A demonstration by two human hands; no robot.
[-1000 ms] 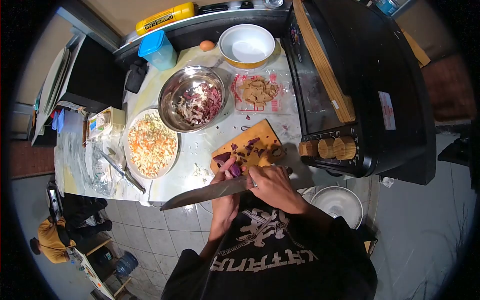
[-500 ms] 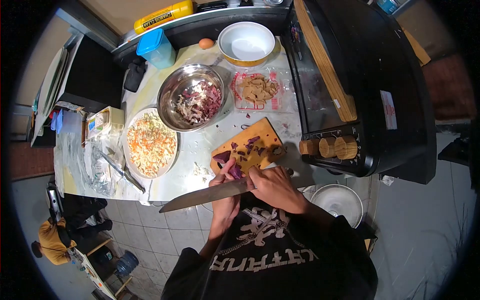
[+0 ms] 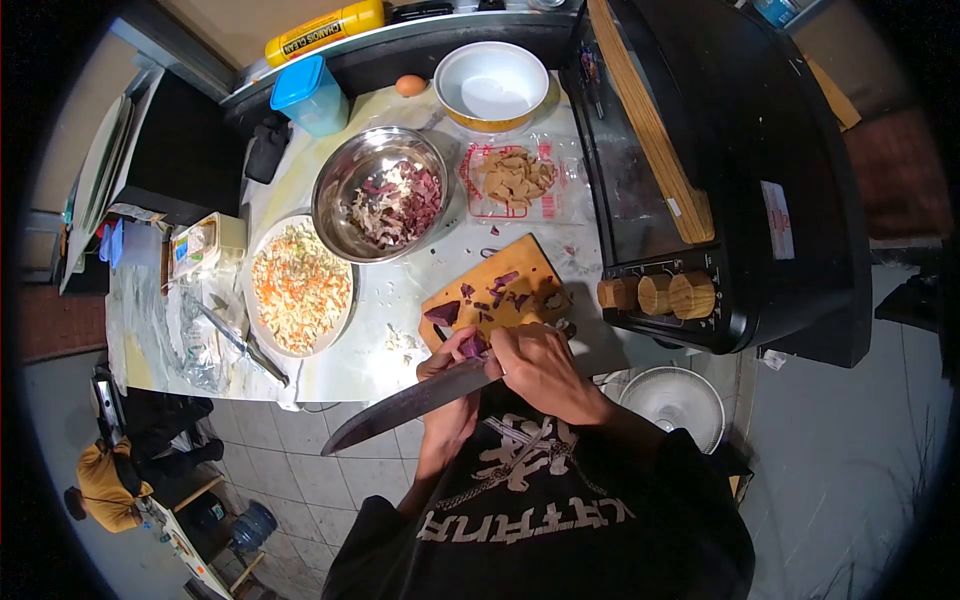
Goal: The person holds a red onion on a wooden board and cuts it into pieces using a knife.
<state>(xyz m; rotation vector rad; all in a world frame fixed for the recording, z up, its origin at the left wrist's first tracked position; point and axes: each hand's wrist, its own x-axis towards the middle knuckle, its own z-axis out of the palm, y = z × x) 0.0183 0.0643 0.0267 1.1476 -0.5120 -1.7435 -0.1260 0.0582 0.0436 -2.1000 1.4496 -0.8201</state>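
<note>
My left hand [image 3: 446, 370] pinches a purple vegetable piece [image 3: 473, 346] at the near edge of the wooden cutting board [image 3: 503, 264]. My right hand [image 3: 548, 378] is closed around a large kitchen knife [image 3: 395, 408], its long blade slanting left and down across my left hand. The blade's heel end is close to the held piece; contact is hard to make out. A larger purple chunk [image 3: 442, 314] lies on the board's left side, with small purple scraps [image 3: 505, 283] beyond it.
A steel bowl [image 3: 332, 166] holds purple and pale pieces. Left of it stands a plate [image 3: 251, 312] of shredded vegetables, with another knife [image 3: 262, 362] alongside. Brown slices lie on a plastic bag [image 3: 480, 206]. A white bowl [image 3: 490, 80], an egg [image 3: 410, 85] and a black oven [image 3: 760, 180] stand beyond.
The knife blade has tilted, its tip dropping and its flat turning darker. My right hand has shifted slightly left, and the held purple piece has turned a little between my fingers.
</note>
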